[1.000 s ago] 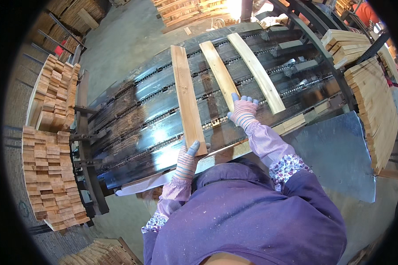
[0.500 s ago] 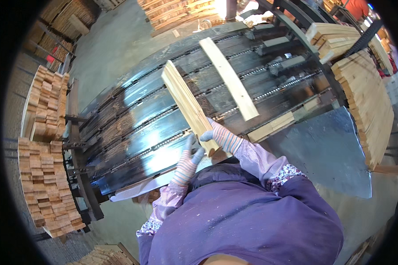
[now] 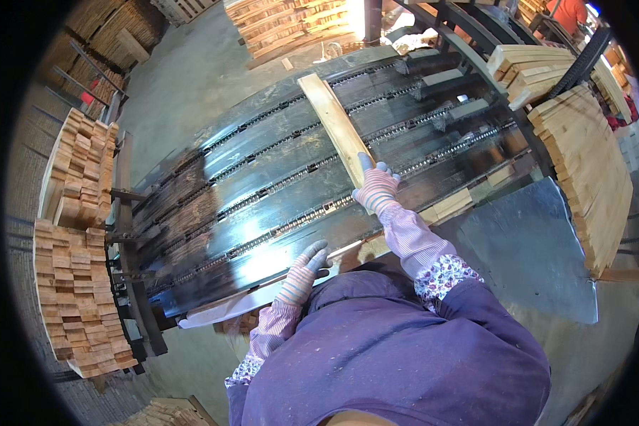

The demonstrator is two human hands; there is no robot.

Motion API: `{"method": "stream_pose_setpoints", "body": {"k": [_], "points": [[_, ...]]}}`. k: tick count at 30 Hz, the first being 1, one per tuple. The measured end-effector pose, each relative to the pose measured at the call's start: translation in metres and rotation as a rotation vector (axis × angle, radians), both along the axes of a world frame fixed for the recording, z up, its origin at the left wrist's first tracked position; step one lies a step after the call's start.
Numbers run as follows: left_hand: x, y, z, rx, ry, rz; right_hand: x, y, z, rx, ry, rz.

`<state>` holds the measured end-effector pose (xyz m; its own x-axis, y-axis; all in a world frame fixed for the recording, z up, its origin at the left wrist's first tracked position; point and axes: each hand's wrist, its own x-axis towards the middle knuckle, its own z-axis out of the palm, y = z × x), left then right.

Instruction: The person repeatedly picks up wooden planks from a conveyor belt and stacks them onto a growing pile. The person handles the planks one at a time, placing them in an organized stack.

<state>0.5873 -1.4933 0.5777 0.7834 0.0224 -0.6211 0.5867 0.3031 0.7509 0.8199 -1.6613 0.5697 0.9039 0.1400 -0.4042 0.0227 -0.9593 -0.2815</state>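
Note:
Under my right hand (image 3: 378,186), in a striped glove, is the near end of a pale wooden board (image 3: 334,124). My fingers close over that end. The board slants away across a dark metal chain conveyor (image 3: 263,170). A lighter strip shows along its right edge; I cannot tell whether a second board lies beneath. My left hand (image 3: 304,275), gloved alike, is at the conveyor's near edge, with fingers stretched out and nothing in them.
Stacks of cut lumber (image 3: 78,291) stand at the left. Another wood stack (image 3: 582,170) rises at the right beside a grey metal sheet (image 3: 525,241). More timber (image 3: 291,28) is piled at the back. A person in orange (image 3: 566,14) is at the far right.
The board I held in front of me is no longer raised there. My right hand has reached forward to a board on the conveyor; my left hand has drawn slightly back. Only one slanting outline shows now.

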Motion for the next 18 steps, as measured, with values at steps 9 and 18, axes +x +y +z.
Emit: {"method": "stream_pose_setpoints", "body": {"k": [9, 18], "points": [[0.039, -0.014, -0.016, -0.057, -0.094, 0.101, -0.037, -0.023, -0.013, 1.548, 0.959, -0.373], [0.032, 0.007, -0.028, -0.193, -0.115, 0.113, -0.064, -0.014, -0.018, 1.411, 1.209, -0.449]]}}
